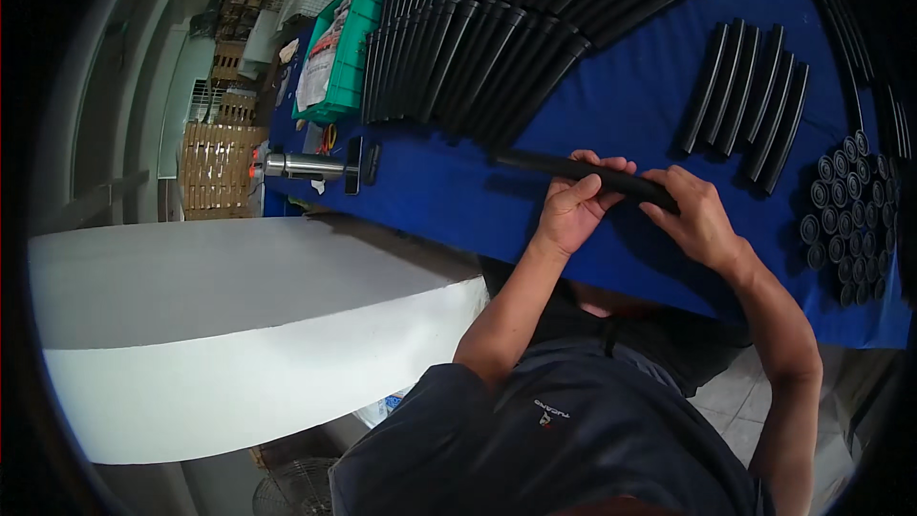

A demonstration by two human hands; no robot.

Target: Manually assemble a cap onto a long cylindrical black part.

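A long black tube (pixel 544 163) lies across both my hands, just above the near edge of the blue-covered table. My left hand (pixel 576 201) is closed around its middle, palm up, with the thumb on top. At the tube's right end, my right hand (pixel 695 214) wraps round it from above, so that end is hidden by my fingers. The tube's far left end reaches toward the large rows of similar black tubes (pixel 506 67) on the table. To the right of these, several separate black tubes (pixel 745 96) lie side by side.
Round black end pieces (pixel 841 193) are clustered at the table's right. A green crate (pixel 355 48) with papers inside stands at the left of the blue cloth (pixel 630 115). Near it lie a steel flask (pixel 304 166) and a phone (pixel 354 164). A white ledge (pixel 258 392) borders my left side.
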